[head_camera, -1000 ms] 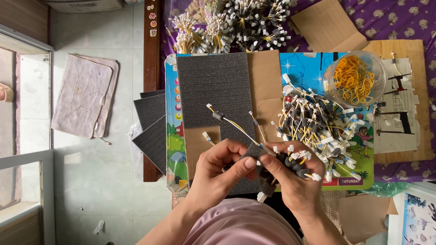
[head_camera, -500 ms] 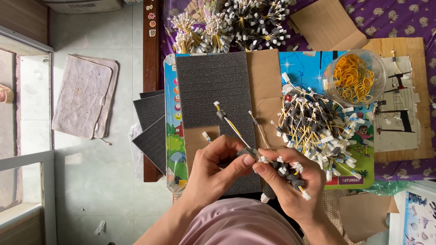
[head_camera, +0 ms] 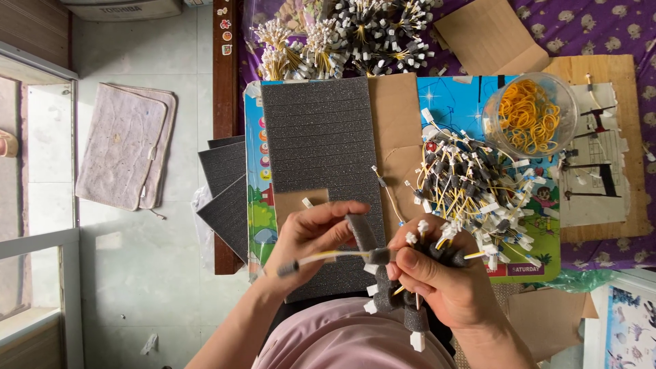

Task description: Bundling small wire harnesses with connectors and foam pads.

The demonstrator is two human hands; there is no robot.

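Fingers of the left hand (head_camera: 311, 236) pinch a short strip of grey foam (head_camera: 361, 232) and a thin yellow wire (head_camera: 328, 257) that runs left to a small dark cap. Those of the right hand (head_camera: 444, 280) are closed round a bunch of finished pieces (head_camera: 403, 301), grey foam sleeves with white tips jutting out near the wrist and between the knuckles. Both hands meet low in the view, at the near edge of the counter, over a ribbed grey foam sheet (head_camera: 318, 143).

The main risk, as I judge it, is the crowded right hand: so many sleeves are packed in one grip that a small shift of the thumb could let one slide out and drop to the lap or the floor. The yellow wire is thin and held only near its middle, so it could bend, or slip out of the foam strip as the strip is pressed round it. The strip itself could tear if it is pinched too hard.

Just to the right lies a tangled heap of wired pieces (head_camera: 478, 198), and beyond it a clear tub of yellow rubber bands (head_camera: 529, 116). A stray elbow or a snagged wire could drag part of that heap off the counter. More bundles (head_camera: 342, 34) lie at the far edge.
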